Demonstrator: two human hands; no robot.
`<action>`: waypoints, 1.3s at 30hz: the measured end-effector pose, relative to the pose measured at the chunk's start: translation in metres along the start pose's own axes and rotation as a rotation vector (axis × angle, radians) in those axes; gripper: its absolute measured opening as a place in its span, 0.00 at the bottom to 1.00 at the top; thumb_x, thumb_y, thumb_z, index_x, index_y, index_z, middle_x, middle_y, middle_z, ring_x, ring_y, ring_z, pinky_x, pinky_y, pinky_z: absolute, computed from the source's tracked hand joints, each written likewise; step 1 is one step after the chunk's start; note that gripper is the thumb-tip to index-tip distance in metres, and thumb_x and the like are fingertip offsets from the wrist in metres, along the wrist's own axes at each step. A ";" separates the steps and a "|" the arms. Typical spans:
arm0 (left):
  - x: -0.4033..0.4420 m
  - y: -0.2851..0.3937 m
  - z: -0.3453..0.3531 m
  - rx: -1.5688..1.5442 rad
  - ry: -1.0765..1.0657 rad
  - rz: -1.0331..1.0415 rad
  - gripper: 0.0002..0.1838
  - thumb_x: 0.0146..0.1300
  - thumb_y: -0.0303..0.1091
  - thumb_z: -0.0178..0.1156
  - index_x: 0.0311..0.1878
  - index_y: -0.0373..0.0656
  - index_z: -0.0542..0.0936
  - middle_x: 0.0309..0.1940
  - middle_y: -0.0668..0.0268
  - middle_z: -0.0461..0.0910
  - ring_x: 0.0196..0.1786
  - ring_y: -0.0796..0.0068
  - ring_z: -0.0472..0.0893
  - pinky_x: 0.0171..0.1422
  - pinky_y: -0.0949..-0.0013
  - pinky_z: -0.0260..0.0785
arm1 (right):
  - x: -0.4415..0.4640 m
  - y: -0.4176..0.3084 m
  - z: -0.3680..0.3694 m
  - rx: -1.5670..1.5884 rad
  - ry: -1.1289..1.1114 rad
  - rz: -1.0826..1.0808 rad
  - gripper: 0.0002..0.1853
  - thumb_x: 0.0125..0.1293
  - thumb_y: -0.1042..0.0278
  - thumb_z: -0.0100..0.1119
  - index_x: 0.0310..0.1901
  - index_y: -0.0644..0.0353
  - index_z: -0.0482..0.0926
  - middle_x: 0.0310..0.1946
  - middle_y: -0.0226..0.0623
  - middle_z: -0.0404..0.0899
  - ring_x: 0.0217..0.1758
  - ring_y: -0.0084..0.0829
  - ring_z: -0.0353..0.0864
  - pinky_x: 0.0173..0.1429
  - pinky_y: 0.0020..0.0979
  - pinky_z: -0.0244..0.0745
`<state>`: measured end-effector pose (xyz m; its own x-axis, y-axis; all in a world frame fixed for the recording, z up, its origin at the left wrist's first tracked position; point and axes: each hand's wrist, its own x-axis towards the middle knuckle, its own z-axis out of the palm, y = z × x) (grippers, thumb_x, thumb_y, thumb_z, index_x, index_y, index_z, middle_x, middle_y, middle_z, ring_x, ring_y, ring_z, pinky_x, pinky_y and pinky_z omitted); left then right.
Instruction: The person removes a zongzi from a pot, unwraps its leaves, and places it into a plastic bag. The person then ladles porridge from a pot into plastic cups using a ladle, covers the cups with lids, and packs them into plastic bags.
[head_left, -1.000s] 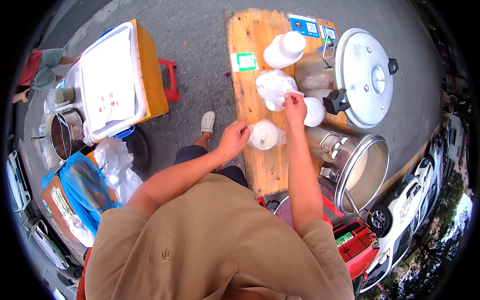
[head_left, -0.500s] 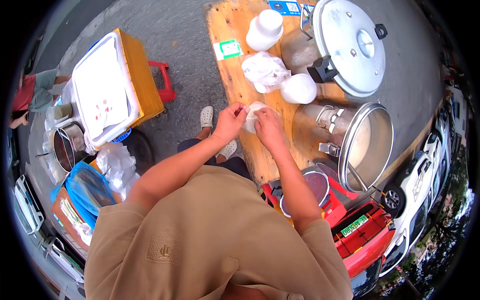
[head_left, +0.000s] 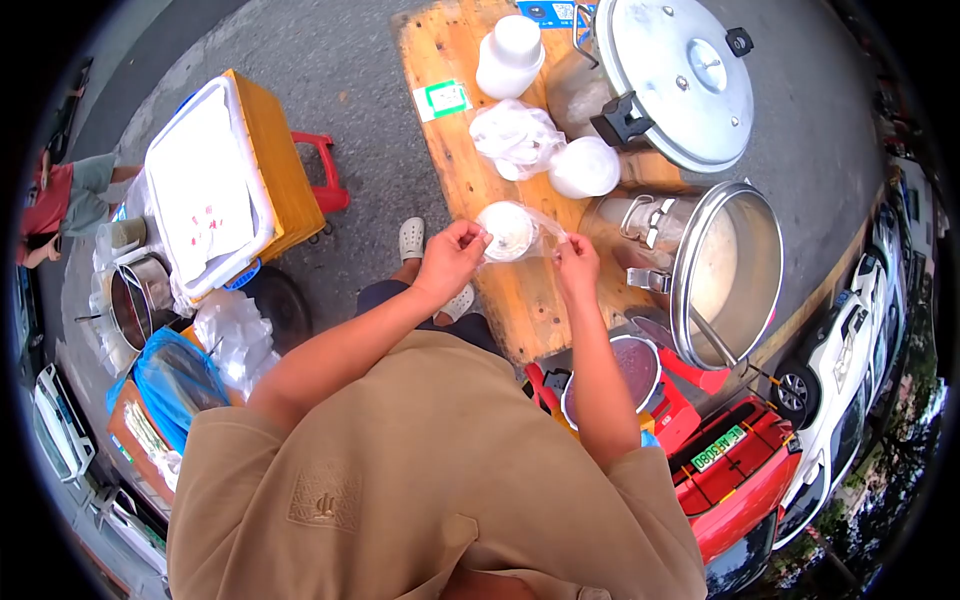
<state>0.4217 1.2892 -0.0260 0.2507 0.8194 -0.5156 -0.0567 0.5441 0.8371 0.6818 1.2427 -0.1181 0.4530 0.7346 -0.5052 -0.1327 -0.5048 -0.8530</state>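
A round white container with pale contents sits on the wooden table, inside or under a clear plastic bag. My left hand pinches the bag's edge at the container's left side. On the right, my right hand is closed on the other end of the bag, which is stretched between both hands. Just beyond lie a bunch of thin plastic bags and a white round tub or lid. Behind them stands a stack of white bowls.
A lidded metal pot and an open pot of pale liquid stand at the right. A white-topped yellow box, a red stool and a person are at the left. A bucket is near my right arm.
My right hand has moved from the bunch of bags to the container, then out to the right, stretching the clear bag. The view has shifted, so the table appears further left and higher.
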 end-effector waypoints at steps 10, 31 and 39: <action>-0.017 0.050 0.008 0.334 0.065 0.240 0.09 0.68 0.29 0.68 0.46 0.38 0.78 0.34 0.68 0.80 0.36 0.81 0.78 0.39 0.72 0.75 | -0.081 -0.098 0.029 -0.014 -0.157 -0.168 0.11 0.71 0.73 0.65 0.52 0.62 0.81 0.37 0.26 0.82 0.36 0.15 0.78 0.41 0.20 0.75; 0.000 0.055 0.040 0.683 -0.246 0.689 0.04 0.63 0.23 0.61 0.40 0.37 0.77 0.36 0.52 0.78 0.40 0.48 0.81 0.44 0.54 0.74 | -0.047 -0.036 0.055 0.062 -0.334 -0.160 0.14 0.72 0.83 0.49 0.54 0.65 0.82 0.53 0.36 0.85 0.51 0.27 0.83 0.52 0.28 0.78; 0.043 0.080 0.038 0.899 -0.777 0.696 0.05 0.60 0.26 0.60 0.40 0.38 0.81 0.35 0.50 0.82 0.43 0.47 0.82 0.46 0.51 0.74 | -0.031 -0.063 0.047 -0.500 -0.541 -0.582 0.11 0.69 0.75 0.58 0.50 0.61 0.84 0.43 0.32 0.87 0.45 0.22 0.82 0.49 0.27 0.78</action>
<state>0.4645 1.3610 0.0263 0.9157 0.3999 0.0393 0.1725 -0.4794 0.8605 0.6346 1.2732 -0.0551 -0.1594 0.9804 -0.1160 0.4372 -0.0352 -0.8987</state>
